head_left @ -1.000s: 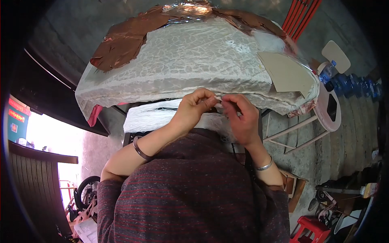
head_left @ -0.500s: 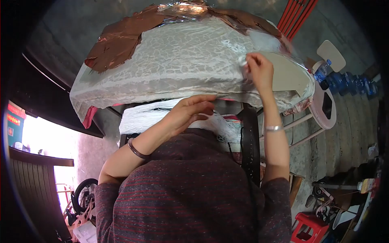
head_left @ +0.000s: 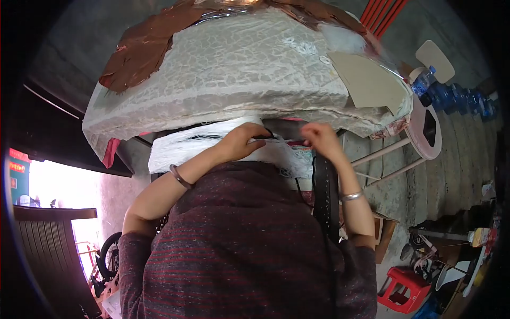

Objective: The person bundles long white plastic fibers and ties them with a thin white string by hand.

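A thick hank of white thread (head_left: 186, 146) lies across my lap, its strands loose and tangled at the right end. My left hand (head_left: 241, 142) is over the hank, fingers curled down and thumb below, closed on some of the strands. A dark bit shows by its fingertips. To the right, my right hand (head_left: 323, 141) is raised beside the loose strands. Its fingers are bent together and blurred; what they hold, if anything, cannot be made out. On the cloth-covered table ahead lie a small white ring-shaped piece (head_left: 324, 60) and a little pile of white loops (head_left: 299, 46).
The table's lace cloth (head_left: 228, 69) hangs over its near edge. Brown sheets (head_left: 141, 50) and a beige board (head_left: 366, 82) lie on top. A folding chair (head_left: 425, 127) and blue water bottles (head_left: 457, 101) stand at right. A red stool (head_left: 405, 290) is at lower right.
My right hand has come down from the tabletop toward my lap, and the white piece it held now lies on the cloth. My left hand's fingers have curled in onto the thread.
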`<state>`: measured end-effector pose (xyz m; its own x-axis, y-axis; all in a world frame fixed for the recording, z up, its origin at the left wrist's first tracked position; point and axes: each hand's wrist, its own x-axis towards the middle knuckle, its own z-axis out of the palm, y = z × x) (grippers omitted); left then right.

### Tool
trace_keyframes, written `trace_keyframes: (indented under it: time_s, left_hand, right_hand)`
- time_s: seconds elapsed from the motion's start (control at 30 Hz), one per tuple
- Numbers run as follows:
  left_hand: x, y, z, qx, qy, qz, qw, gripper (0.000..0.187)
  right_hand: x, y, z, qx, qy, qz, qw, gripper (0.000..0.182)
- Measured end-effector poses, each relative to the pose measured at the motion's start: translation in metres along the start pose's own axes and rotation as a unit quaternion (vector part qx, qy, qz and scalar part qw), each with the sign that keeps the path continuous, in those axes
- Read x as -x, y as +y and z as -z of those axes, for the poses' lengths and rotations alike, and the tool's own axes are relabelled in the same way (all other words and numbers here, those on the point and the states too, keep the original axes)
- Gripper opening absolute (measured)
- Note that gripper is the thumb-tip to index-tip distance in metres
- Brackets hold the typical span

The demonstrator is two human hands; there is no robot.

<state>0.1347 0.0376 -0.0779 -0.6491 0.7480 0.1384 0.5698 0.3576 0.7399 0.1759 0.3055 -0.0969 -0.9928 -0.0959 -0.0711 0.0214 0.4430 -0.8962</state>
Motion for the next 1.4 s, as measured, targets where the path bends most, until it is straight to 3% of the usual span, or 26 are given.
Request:
trace_keyframes:
  time_s: [0.07,0.1,0.13,0.2,0.3,0.43,0.5,0.53,0.57,0.6,0.7,0.83,1.0,1.13,1.17,1.2,1.3,1.37,1.4]
  left_hand:
    - [0.0,-0.007,-0.007,-0.01,-0.017,-0.003,1.0,0.027]
    - [0.002,-0.015,-0.012,0.004,-0.001,-0.026,1.0,0.025]
    - [0.003,-0.018,-0.015,0.003,-0.001,-0.025,1.0,0.025]
    - [0.008,-0.023,-0.02,-0.056,0.021,-0.106,0.993,0.023]
    - [0.008,-0.026,-0.023,-0.041,0.023,-0.078,0.996,0.02]
    - [0.007,-0.023,-0.02,-0.058,0.017,-0.076,0.995,0.02]
    - [0.008,-0.027,-0.022,-0.05,0.016,-0.078,0.996,0.022]
    - [0.009,-0.027,-0.022,-0.05,0.017,-0.077,0.996,0.022]
    - [0.01,-0.025,-0.022,-0.045,0.019,-0.068,0.996,0.023]
    - [0.009,-0.023,-0.021,-0.041,0.02,-0.06,0.997,0.024]
    - [0.009,-0.012,-0.018,-0.024,0.006,-0.01,1.0,0.024]
    - [0.009,-0.017,-0.021,-0.048,0.002,-0.026,0.999,0.025]
    - [0.005,-0.016,-0.018,-0.008,-0.017,-0.008,1.0,0.013]
    - [-0.019,0.004,-0.026,0.083,-0.027,0.028,0.996,0.027]
    - [-0.033,0.013,-0.034,0.035,-0.063,-0.026,0.997,0.045]
    - [-0.044,0.023,-0.045,0.035,-0.066,-0.029,0.997,0.045]
    - [-0.07,0.051,-0.065,-0.017,-0.131,-0.033,0.991,0.038]
    - [-0.09,0.064,-0.062,-0.014,-0.358,0.063,0.932,0.028]
    - [-0.097,0.062,-0.057,-0.015,-0.358,0.062,0.932,0.028]
  right_hand:
    - [-0.004,0.011,-0.01,0.21,-0.035,0.072,0.974,0.013]
    - [-0.007,0.011,-0.012,0.248,-0.077,0.021,0.966,0.013]
    - [-0.011,0.019,-0.013,0.246,-0.078,0.022,0.966,0.013]
    - [-0.024,0.042,-0.02,0.265,-0.123,0.039,0.955,0.014]
    - [-0.039,0.035,-0.032,0.36,-0.174,-0.037,0.916,0.015]
    - [-0.054,0.062,-0.031,0.337,-0.2,0.004,0.92,0.012]
    - [-0.051,0.045,-0.015,0.225,-0.152,-0.085,0.959,0.01]
    - [-0.046,0.037,-0.007,0.225,-0.153,-0.084,0.959,0.01]
    - [-0.038,0.029,0.002,-0.018,-0.144,-0.138,0.98,0.009]
    - [-0.029,0.021,0.012,-0.261,-0.125,-0.182,0.94,0.009]
    - [0.001,0.007,0.054,-0.36,-0.077,-0.14,0.919,0.011]
    - [0.054,0.041,0.127,-0.396,0.055,-0.093,0.912,0.016]
    - [0.142,0.115,0.224,-0.549,0.223,-0.027,0.805,0.017]
    - [0.21,0.147,0.274,-0.562,0.321,0.054,0.761,0.017]
    - [0.223,0.15,0.282,-0.554,0.37,0.073,0.742,0.016]
    - [0.235,0.152,0.291,-0.543,0.418,0.093,0.722,0.016]
    - [0.273,0.157,0.317,-0.553,0.43,0.114,0.705,0.015]
    - [0.31,0.176,0.337,-0.523,0.444,0.135,0.715,0.016]
    - [0.336,0.191,0.347,-0.492,0.507,0.112,0.698,0.018]
